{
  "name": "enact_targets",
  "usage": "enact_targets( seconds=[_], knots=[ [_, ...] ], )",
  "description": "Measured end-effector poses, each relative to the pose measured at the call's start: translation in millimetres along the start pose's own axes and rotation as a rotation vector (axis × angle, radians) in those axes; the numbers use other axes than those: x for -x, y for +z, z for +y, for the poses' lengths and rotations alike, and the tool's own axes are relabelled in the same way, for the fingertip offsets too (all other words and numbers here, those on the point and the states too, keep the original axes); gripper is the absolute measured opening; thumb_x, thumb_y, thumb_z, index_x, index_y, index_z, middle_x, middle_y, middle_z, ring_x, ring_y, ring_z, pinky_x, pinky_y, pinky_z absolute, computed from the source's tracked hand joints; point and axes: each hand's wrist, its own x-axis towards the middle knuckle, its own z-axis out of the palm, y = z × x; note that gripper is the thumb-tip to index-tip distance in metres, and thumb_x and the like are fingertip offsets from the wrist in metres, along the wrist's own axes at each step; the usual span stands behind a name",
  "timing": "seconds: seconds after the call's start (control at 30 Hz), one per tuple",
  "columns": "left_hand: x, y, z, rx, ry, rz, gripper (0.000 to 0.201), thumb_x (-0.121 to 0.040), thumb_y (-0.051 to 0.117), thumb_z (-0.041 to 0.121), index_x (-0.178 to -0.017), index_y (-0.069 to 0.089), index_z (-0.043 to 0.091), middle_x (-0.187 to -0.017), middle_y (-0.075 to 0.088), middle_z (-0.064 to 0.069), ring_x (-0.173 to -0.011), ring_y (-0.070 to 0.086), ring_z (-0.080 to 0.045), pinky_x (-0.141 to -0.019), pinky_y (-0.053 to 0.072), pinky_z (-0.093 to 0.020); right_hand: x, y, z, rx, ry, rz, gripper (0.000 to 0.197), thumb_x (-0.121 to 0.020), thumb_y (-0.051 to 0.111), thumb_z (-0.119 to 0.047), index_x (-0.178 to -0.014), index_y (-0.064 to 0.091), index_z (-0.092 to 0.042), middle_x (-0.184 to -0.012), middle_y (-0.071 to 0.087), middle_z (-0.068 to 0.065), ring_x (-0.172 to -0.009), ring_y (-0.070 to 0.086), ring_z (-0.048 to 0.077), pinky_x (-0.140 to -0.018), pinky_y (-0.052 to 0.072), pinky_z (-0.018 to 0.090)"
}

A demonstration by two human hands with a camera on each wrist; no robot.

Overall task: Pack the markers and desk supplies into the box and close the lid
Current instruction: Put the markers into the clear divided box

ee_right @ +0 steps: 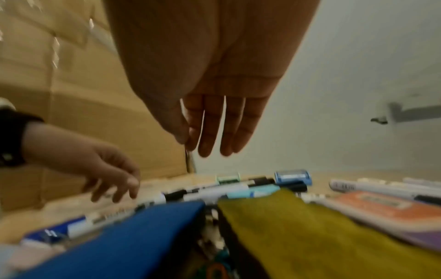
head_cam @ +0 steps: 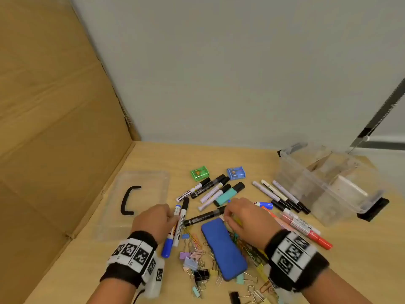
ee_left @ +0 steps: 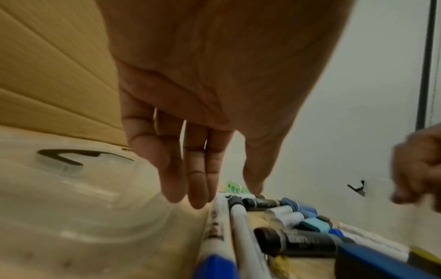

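My left hand (head_cam: pixel 156 219) hung over the two whiteboard markers (head_cam: pixel 178 227) that lay side by side near the table's (head_cam: pixel 252 159) left half, one with a blue cap and one with a black cap; its fingers (ee_left: pixel 190 179) were straight and a little spread, their tips just above or at the marker barrels, and I could not tell whether they touched. My right hand (head_cam: pixel 243 216) hovered over the middle of the heap with its fingers (ee_right: pixel 210 132) long, close together and holding nothing, just above a black marker (head_cam: pixel 205 216) and the far end of the blue eraser (head_cam: pixel 223 247). The clear box (head_cam: pixel 328 187) stood open at the far right of the table, apart from the pile, with pale things inside that I could not make out. Its clear lid (head_cam: pixel 140 202) with the black handle (head_cam: pixel 129 199) lay flat on the left, beside the cardboard wall (head_cam: pixel 54 117). Between them more markers (head_cam: pixel 214 190) fanned out, with a green sharpener (head_cam: pixel 199 174) and a blue sharpener (head_cam: pixel 235 173) behind them. White pens (head_cam: pixel 278 196) lay just beside the box, and orange and pink markers (head_cam: pixel 304 227) lay to the right of my right hand. Binder clips (head_cam: pixel 197 262) and paper clips were scattered around the eraser, nearest to me.
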Motion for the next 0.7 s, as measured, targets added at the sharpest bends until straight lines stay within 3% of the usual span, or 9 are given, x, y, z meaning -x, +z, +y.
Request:
enact_targets(
  seconds=[0.13,0.23,0.43,0.6,0.7],
  knots=[
    [-5,9,3,-0.001,0.02,-0.025,0.041,-0.085,0.045,0.064,-0.093,0.053,0.025,-0.086,0.059,0.005,-0.074,0.058,-0.011,-0.07,0.05,-0.027,-35,20,0,0.182,-0.014,-0.057,0.02,-0.096,0.043,-0.015,-0.113,0.051,-0.013,-0.114,0.051,0.005,-0.103,0.046,0.022,-0.081,0.045,0.034],
    [-6,15,3,-0.03,0.024,-0.06,0.042,-0.085,0.049,0.061,-0.105,0.051,0.024,-0.097,0.056,0.005,-0.081,0.059,-0.013,-0.075,0.05,-0.029,-55,34,1,0.311,-0.017,-0.195,0.042,-0.089,0.048,-0.001,-0.129,0.043,-0.01,-0.129,0.045,0.01,-0.112,0.042,0.027,-0.086,0.047,0.04],
    [-12,15,4,-0.1,0.036,-0.074,0.044,-0.085,0.049,0.061,-0.104,0.052,0.022,-0.097,0.06,0.003,-0.085,0.06,-0.014,-0.075,0.048,-0.028,-78,41,-6,0.465,0.075,-0.29,0.047,-0.089,0.051,-0.003,-0.134,0.041,-0.007,-0.144,0.03,0.015,-0.124,0.034,0.031,-0.09,0.041,0.039],
    [-14,17,3,-0.086,0.019,-0.092,0.042,-0.082,0.053,0.061,-0.099,0.052,0.023,-0.087,0.061,0.006,-0.08,0.061,-0.013,-0.071,0.047,-0.027,-77,39,-4,0.452,0.102,-0.219,0.041,-0.089,0.045,-0.004,-0.13,0.041,-0.007,-0.136,0.038,0.013,-0.118,0.036,0.029,-0.096,0.032,0.039],
    [-16,20,1,-0.048,0.013,-0.09,0.042,-0.08,0.054,0.063,-0.095,0.052,0.025,-0.082,0.061,0.007,-0.076,0.061,-0.013,-0.07,0.048,-0.027,-70,34,0,0.39,0.101,-0.169,0.042,-0.087,0.042,-0.002,-0.128,0.038,-0.01,-0.128,0.045,0.011,-0.115,0.039,0.029,-0.104,0.025,0.045]
  ],
)
